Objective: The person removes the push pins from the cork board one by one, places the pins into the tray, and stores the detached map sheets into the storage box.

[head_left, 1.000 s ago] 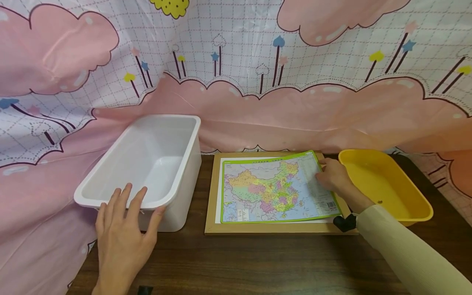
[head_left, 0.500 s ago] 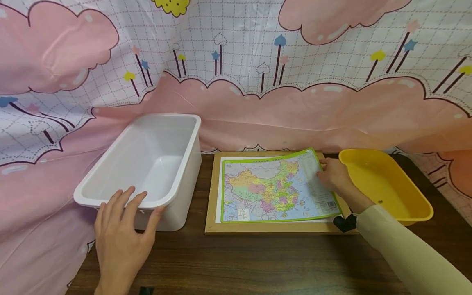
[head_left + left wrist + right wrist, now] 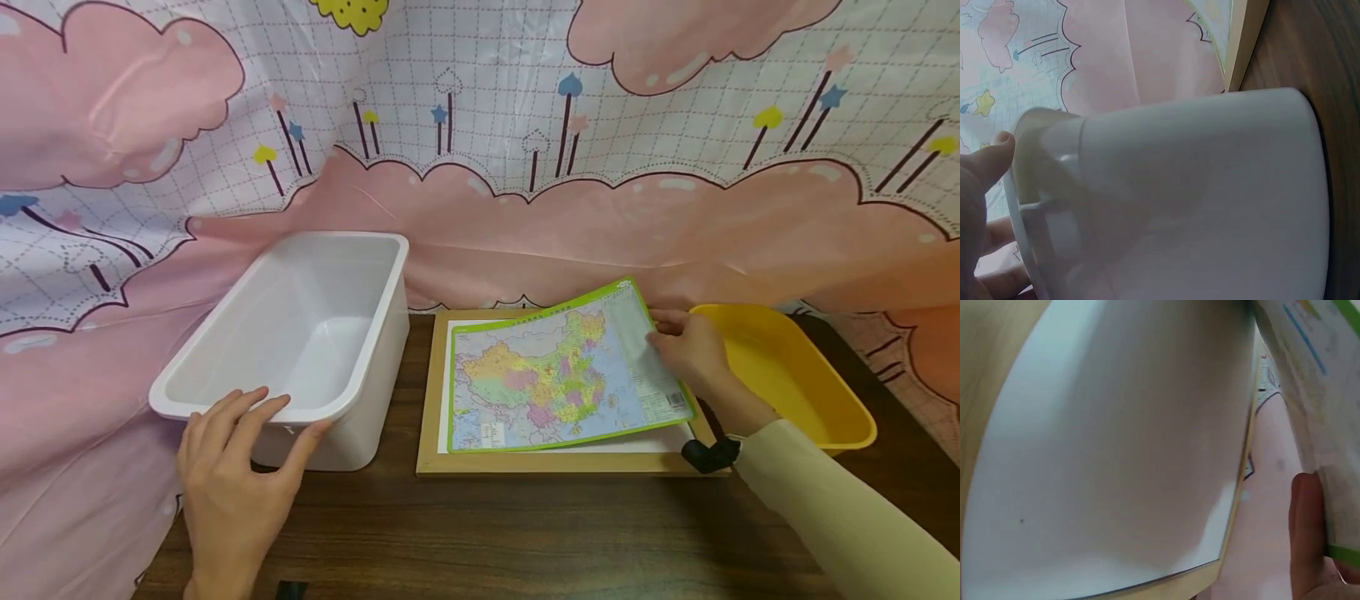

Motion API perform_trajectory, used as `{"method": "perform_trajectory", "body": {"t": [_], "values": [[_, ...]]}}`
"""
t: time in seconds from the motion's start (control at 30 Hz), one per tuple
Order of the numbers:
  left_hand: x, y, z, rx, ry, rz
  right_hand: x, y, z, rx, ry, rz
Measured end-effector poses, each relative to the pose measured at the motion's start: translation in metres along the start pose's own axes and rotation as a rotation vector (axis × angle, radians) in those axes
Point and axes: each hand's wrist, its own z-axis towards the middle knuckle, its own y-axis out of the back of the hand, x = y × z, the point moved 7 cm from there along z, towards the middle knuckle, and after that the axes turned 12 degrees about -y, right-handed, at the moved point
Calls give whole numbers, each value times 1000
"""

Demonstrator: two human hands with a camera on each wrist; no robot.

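My right hand (image 3: 693,350) pinches the right edge of a green-bordered map sheet (image 3: 517,383) and holds that side raised; the left side lies low over a wood-framed whiteboard (image 3: 423,417). In the right wrist view, the sheet's underside (image 3: 1329,444) tilts above the white board surface (image 3: 1116,456), with a finger (image 3: 1307,531) along its edge. My left hand (image 3: 232,483) is at the near rim of a white plastic tub (image 3: 386,367), fingers spread and gently bent over the rim. In the left wrist view, the thumb (image 3: 996,156) is right at the tub's rim.
A shallow yellow basin (image 3: 795,392) stands right of the whiteboard, partly behind my right forearm. Everything stands on a dark wooden table (image 3: 465,533). A pink and white patterned cloth (image 3: 480,242) hangs close behind and on the left.
The map sheet's right side has risen, with my right hand lifting it and turning slightly. More whiteboard shows beneath. My left hand has shifted slightly left along the tub's rim.
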Motion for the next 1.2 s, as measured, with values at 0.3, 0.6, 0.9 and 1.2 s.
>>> {"method": "perform_trajectory", "body": {"t": [0.3, 0.6, 0.9, 1.2], "values": [[5, 5, 0, -7, -6, -14, 13, 18, -8, -16, -1, 186], [8, 7, -1, -1, 8, -5, 20, 33, -18, 4, 21, 236], [7, 8, 0, -7, 18, -3, 32, 56, -28, 8, 16, 235], [7, 11, 2, -29, 24, -32, 42, 84, -42, -19, 12, 231]]}}
